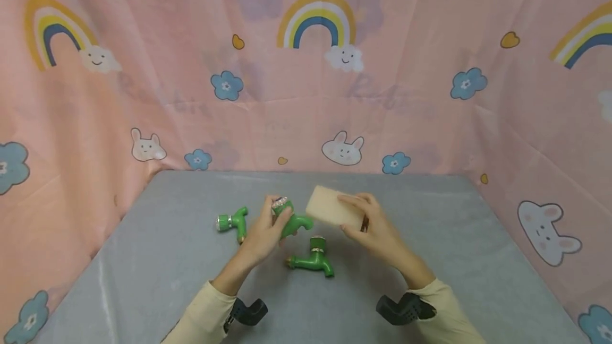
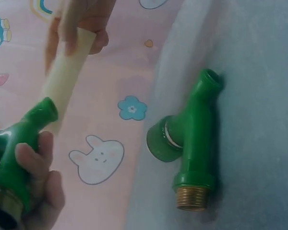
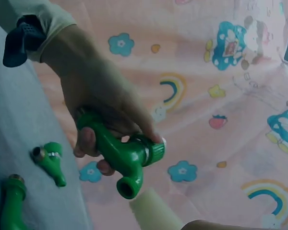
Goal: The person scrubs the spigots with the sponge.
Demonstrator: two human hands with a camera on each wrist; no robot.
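My left hand [image 1: 262, 233] grips a green plastic tap [image 3: 117, 151] in the air, its curved spout pointing to the right in the head view. A pale cream sponge block [image 1: 332, 207] is pinched between the thumb and fingers of my right hand [image 1: 377, 225]. The sponge's near end sits close to the spout of the held tap. On the table lies a second green tap [image 1: 313, 259] with a brass threaded end, below and between my hands. Left of my left hand is a third green tap [image 1: 234, 222], partly covered by that hand.
A grey cloth-covered table [image 1: 478, 280] lies under both hands. A pink curtain [image 1: 287, 110] printed with rainbows, rabbits and flowers surrounds its back and sides. Black devices [image 1: 248, 312] are strapped on both wrists over cream sleeves.
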